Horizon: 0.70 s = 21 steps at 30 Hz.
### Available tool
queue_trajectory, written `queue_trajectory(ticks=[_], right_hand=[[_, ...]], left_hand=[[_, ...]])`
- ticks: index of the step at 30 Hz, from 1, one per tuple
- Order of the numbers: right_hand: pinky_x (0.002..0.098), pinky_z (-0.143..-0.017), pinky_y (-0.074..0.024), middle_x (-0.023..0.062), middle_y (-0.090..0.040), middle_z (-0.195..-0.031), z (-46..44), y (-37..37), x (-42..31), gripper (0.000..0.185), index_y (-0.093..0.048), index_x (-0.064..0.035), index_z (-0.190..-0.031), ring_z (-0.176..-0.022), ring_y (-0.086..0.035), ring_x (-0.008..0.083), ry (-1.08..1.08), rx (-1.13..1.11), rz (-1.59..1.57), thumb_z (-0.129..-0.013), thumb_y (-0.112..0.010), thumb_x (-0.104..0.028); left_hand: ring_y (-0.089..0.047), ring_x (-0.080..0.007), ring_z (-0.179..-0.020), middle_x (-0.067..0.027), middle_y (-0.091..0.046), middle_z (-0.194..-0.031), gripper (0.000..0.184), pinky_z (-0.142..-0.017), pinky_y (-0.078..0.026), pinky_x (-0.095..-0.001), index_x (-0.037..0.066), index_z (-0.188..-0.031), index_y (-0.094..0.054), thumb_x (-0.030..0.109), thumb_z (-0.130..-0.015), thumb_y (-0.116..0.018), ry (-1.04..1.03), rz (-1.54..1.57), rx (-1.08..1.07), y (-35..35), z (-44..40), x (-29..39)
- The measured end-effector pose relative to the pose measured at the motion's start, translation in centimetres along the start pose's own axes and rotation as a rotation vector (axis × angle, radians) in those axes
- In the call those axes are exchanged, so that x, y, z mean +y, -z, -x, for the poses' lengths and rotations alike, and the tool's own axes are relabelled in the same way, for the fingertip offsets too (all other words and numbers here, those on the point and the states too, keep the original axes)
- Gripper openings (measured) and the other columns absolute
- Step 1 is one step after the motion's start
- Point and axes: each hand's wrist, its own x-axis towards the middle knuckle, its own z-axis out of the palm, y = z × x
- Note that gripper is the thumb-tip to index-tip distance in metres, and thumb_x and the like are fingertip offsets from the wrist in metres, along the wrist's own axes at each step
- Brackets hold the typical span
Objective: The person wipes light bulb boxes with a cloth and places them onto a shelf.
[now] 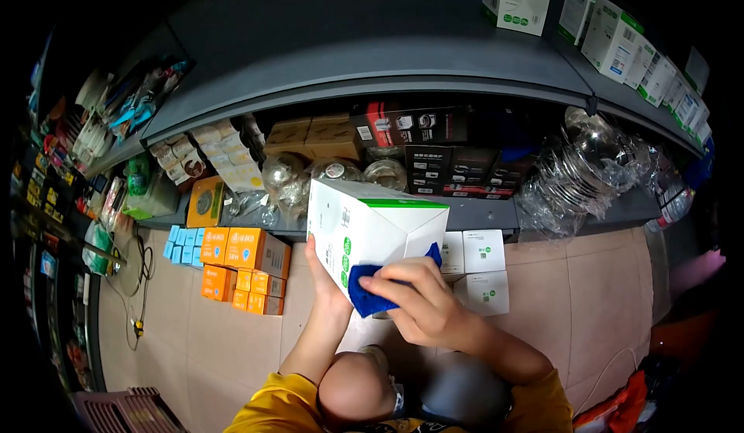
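In front of my knees I hold up a white carton with green trim point(329, 224), tilted in the air. My left hand point(328, 282) grips its lower left side, with most of the fingers hidden behind and under it. A blue cloth point(370, 293) is bunched in my right hand point(426, 297), the fingers closed on it. The cloth presses against the lower edge of the carton, below the green ovals.
Orange boxes point(246, 251) and small light-blue boxes point(186, 241) stand on the floor at left. White boxes point(484, 255) sit at right. A grey shelf point(372, 57) spans the front, with wrapped metal lids point(566, 177) below. A cable point(145, 262) lies at left.
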Motion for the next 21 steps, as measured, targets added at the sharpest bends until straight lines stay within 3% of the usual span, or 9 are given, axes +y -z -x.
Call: queue_trajectory(ticks=[5,7,11,13,14,17,21], right_hand=[[0.0327,-0.082,-0.0415,0.0095,-0.05,-0.103,0.5,0.5,-0.6,0.043,-0.056,0.0019,-0.109,-0.092,-0.049,0.0242,0.035,-0.178,-0.078,-0.067,-0.057,0.005],[0.032,-0.084,-0.0409,0.0091,-0.05,-0.103,0.6,0.6,-0.7,0.043,-0.056,0.0029,-0.109,-0.092,-0.048,0.0237,0.029,-0.223,-0.112,-0.066,-0.055,0.006],[0.0328,-0.084,-0.041,0.0101,-0.05,-0.102,1.0,0.8,-1.1,0.043,-0.056,0.0037,-0.11,-0.091,-0.048,0.0246,-0.006,-0.289,-0.158,-0.067,-0.055,0.006],[0.0341,-0.082,-0.0413,0.0102,-0.05,-0.101,1.2,0.8,-1.1,0.043,-0.055,0.004,-0.109,-0.09,-0.048,0.0243,-0.054,-0.332,-0.21,-0.067,-0.056,0.007],[0.0341,-0.082,-0.0413,0.0102,-0.05,-0.101,1.1,1.3,-1.1,0.043,-0.055,0.004,-0.109,-0.09,-0.048,0.0243,-0.054,-0.33,-0.21,-0.067,-0.056,0.007],[0.0349,-0.077,-0.0424,0.0101,-0.05,-0.099,0.5,3.6,-1.1,0.045,-0.055,-0.0004,-0.11,-0.089,-0.049,0.0236,-0.142,-0.175,-0.18,-0.065,-0.058,0.008],[0.0332,-0.075,-0.0425,0.0104,-0.053,-0.099,-0.3,4.3,1.1,0.042,-0.057,-0.0021,-0.108,-0.084,-0.052,0.025,-0.182,0.161,-0.014,-0.067,-0.058,0.006]], left_hand=[[-0.047,-0.0295,-0.113,-0.0145,-0.048,-0.124,0.064,-0.097,-0.037,-0.0409,0.008,-0.129,-0.04,0.056,-0.088,-0.027,0.066,0.055,-0.088,1.9,-1.2,0.2],[-0.053,-0.0295,-0.106,-0.0134,-0.051,-0.121,0.068,-0.09,-0.044,-0.0424,0.008,-0.128,-0.042,0.058,-0.083,-0.034,0.074,0.066,-0.117,1.8,-1.5,0.1],[-0.052,-0.0293,-0.106,-0.0135,-0.05,-0.123,0.068,-0.089,-0.044,-0.0428,0.009,-0.128,-0.042,0.058,-0.083,-0.034,0.011,0.027,-0.127,1.8,-1.5,0.0],[-0.05,-0.0297,-0.109,-0.0134,-0.048,-0.124,0.066,-0.09,-0.043,-0.0435,0.01,-0.129,-0.042,0.058,-0.083,-0.033,-0.028,-0.074,0.064,0.8,-0.6,0.3],[-0.05,-0.0297,-0.109,-0.0134,-0.048,-0.124,0.066,-0.09,-0.043,-0.0435,0.01,-0.129,-0.042,0.058,-0.083,-0.033,-0.027,-0.076,0.063,0.5,-0.5,0.3],[-0.047,-0.0296,-0.112,-0.0133,-0.046,-0.126,0.065,-0.091,-0.041,-0.044,0.011,-0.13,-0.041,0.057,-0.084,-0.032,-0.057,-0.061,0.164,0.1,-0.2,0.4],[-0.045,-0.0302,-0.113,-0.0137,-0.046,-0.125,0.063,-0.094,-0.038,-0.0448,0.009,-0.129,-0.041,0.054,-0.085,-0.035,0.074,0.204,0.035,0.0,-0.2,0.4]])
